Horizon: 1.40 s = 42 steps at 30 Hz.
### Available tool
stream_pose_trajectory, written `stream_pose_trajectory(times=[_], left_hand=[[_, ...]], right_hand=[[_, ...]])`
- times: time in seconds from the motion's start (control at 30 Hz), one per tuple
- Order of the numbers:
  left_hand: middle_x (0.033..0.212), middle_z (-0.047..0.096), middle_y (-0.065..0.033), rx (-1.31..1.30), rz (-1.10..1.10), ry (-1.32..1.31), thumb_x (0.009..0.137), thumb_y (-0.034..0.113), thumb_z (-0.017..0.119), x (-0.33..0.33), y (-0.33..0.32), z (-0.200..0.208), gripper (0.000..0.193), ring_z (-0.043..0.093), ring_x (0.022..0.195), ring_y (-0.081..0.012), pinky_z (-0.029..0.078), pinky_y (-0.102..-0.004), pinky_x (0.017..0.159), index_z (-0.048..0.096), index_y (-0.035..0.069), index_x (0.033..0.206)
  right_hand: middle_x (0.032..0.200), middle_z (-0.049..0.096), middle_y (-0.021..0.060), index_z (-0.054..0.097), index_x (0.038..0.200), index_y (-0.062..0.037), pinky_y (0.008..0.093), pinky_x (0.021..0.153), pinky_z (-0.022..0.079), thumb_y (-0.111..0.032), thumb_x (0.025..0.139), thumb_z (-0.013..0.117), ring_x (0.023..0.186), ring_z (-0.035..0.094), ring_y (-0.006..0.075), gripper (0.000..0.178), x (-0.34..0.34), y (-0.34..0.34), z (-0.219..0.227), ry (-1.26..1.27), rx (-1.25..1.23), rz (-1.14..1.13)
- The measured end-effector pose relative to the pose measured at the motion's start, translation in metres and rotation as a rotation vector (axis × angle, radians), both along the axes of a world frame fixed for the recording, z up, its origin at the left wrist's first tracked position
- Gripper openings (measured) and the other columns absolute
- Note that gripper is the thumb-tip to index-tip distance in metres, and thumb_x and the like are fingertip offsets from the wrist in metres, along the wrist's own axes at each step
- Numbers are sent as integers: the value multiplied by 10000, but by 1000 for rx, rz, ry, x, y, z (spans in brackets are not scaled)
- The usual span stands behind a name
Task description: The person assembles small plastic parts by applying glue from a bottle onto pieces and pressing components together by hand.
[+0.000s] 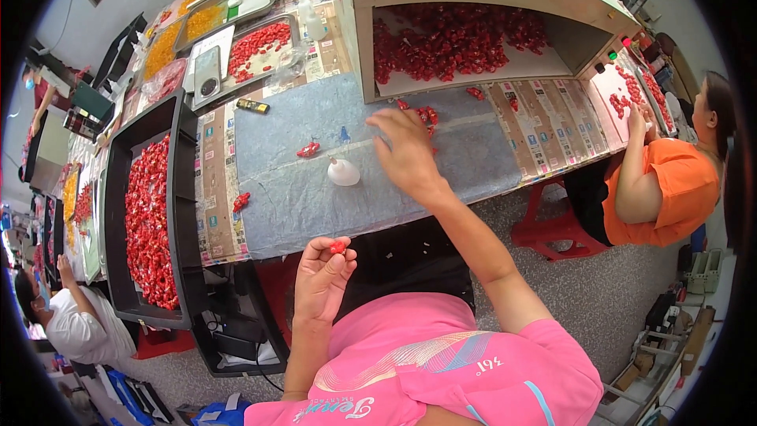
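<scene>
My left hand (pixel 322 280) is at the table's front edge, thumb and fingers pinching a small red plastic piece (pixel 337 247). My right hand (pixel 406 150) reaches over the blue-grey work mat (pixel 276 150), fingers apart and nothing seen in them. Beside its fingers lie several red pieces (pixel 428 117), partly hidden by the hand. Between my hands stands a small white squeeze bottle (pixel 344 173) with a narrow tip. Other red pieces lie to its left, one near the mat's middle (pixel 308 150) and one by its left border (pixel 241 202). What exactly the pieces are cannot be made out.
A black crate (pixel 184 213) full of red pieces stands at the left. Ahead, an open-fronted box (pixel 364 47) holds a heap of them. Trays (pixel 293 20), a phone (pixel 207 75) and a yellow-black tube (pixel 253 106) lie at the back left. A co-worker in orange (pixel 658 189) sits at the right.
</scene>
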<state>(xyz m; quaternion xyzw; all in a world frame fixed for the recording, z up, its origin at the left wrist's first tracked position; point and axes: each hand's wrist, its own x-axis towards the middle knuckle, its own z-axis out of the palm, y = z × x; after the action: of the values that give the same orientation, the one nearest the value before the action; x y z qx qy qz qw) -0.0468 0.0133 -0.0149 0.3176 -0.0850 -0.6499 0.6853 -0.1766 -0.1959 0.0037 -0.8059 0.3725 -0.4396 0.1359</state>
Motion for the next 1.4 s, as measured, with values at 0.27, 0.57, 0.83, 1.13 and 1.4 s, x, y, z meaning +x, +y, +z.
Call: stream_pose_trajectory(times=[0.27,0.57,0.83,1.13,1.4], left_hand=[[1082,621,-112,-9,-9,-1,828,-73,598,-2,10,-3,255,633,923,-196,546,-307,792,561,84,1025],[1087,622,-120,-2,17,10,822,-84,595,-5,6,-4,250,630,938,-201,533,-308,828,576,54,1029],[1131,594,-123,-62,-60,39,832,-69,594,-11,-13,4,226,608,992,-194,517,-314,874,573,39,1029],[1132,599,-131,-87,-61,-9,823,-53,617,-16,-3,7,201,587,1030,-198,487,-324,918,605,29,1007],[1117,600,-125,-105,-58,-63,811,-73,622,-17,-6,2,202,584,1020,-186,482,-309,913,622,21,990]], right_hand=[[841,594,123,617,782,-58,434,752,443,-84,767,523,842,551,339,99,16,-32,-35,333,-3,-58],[882,595,57,616,995,6,247,705,516,-13,858,594,904,613,135,140,-30,71,0,-347,789,277],[996,583,76,653,979,35,223,727,519,11,846,617,833,625,128,140,-44,115,13,-632,1038,453],[872,617,55,666,935,18,211,635,512,-57,813,691,742,616,107,146,-41,127,4,-571,1020,413],[886,637,60,681,910,7,214,663,499,-40,799,698,775,609,96,121,-44,128,4,-568,947,415]])
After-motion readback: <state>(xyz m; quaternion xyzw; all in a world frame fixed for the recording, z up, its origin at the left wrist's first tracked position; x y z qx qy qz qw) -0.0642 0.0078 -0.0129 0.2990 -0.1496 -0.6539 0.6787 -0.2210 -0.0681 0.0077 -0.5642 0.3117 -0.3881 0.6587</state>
